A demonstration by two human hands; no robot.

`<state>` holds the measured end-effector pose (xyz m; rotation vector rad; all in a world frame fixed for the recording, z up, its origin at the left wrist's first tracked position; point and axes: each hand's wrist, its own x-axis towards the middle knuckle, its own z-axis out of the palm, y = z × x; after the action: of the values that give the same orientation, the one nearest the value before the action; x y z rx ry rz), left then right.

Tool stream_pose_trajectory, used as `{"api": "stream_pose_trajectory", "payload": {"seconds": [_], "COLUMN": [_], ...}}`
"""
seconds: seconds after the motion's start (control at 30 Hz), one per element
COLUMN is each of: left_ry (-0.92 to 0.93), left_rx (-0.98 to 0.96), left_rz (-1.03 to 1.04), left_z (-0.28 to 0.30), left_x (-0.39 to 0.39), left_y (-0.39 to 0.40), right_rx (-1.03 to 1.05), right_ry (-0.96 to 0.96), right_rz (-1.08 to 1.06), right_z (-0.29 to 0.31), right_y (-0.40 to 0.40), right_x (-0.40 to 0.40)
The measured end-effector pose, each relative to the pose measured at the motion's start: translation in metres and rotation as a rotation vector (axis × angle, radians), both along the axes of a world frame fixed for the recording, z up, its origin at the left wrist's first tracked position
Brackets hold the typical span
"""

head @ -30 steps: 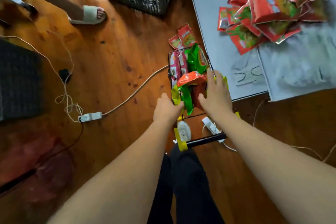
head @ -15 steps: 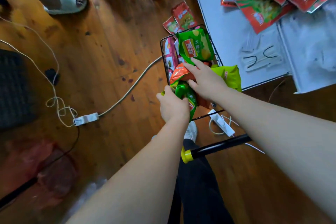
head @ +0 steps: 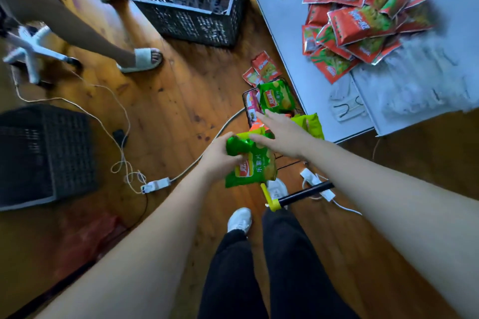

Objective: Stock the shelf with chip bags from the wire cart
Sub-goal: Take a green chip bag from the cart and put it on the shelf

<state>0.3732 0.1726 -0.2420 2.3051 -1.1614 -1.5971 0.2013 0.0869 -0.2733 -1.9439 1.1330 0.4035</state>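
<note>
Green chip bag [head: 252,163] is being gripped by the left hand [head: 220,156], fingers wrapping its crumpled top, just above the wire cart [head: 246,97]. Right hand [head: 282,134] is lying spread, palm down, touching the bag's upper edge, over more bags sitting in the cart.

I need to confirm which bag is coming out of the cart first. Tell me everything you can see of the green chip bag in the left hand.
The green chip bag is a glossy, crinkled foil-look pouch with a red and yellow logo, white characters and pictured chips on its face. It looks puffed and sealed. The left hand pinches its upper left edge, so it hangs tilted above the near end of the wire cart. The right hand lies open-fingered across its top. Its lower edge hangs just above the cart's yellow handle end.
</note>
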Motion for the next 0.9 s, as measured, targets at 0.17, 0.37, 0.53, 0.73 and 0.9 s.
{"api": "stream_pose_trajectory", "payload": {"seconds": [0.17, 0.37, 0.53, 0.73, 0.9], "left_ry": [0.139, 0.261, 0.502, 0.716, 0.753], "left_rx": [-0.085, -0.484, -0.638, -0.399, -0.402], "left_rz": [-0.426, -0.615, -0.346, -0.572, -0.694], "left_z": [0.130, 0.256, 0.312, 0.352, 0.366], "left_x": [0.002, -0.030, -0.092, -0.236, -0.352], "left_y": [-0.018, -0.007, 0.021, 0.095, 0.153], "right_rx": [-0.153, -0.027, -0.137, -0.299, -0.442], "right_ry": [0.031, -0.277, -0.606, -0.836, -0.866], "right_rz": [0.205, -0.426, -1.173, -1.636, -1.831], "right_z": [0.135, 0.275, 0.325, 0.386, 0.412], "right_y": [0.032, 0.089, 0.177, 0.271, 0.352], "right_x": [-0.002, -0.056, -0.131, -0.206, -0.300]}}
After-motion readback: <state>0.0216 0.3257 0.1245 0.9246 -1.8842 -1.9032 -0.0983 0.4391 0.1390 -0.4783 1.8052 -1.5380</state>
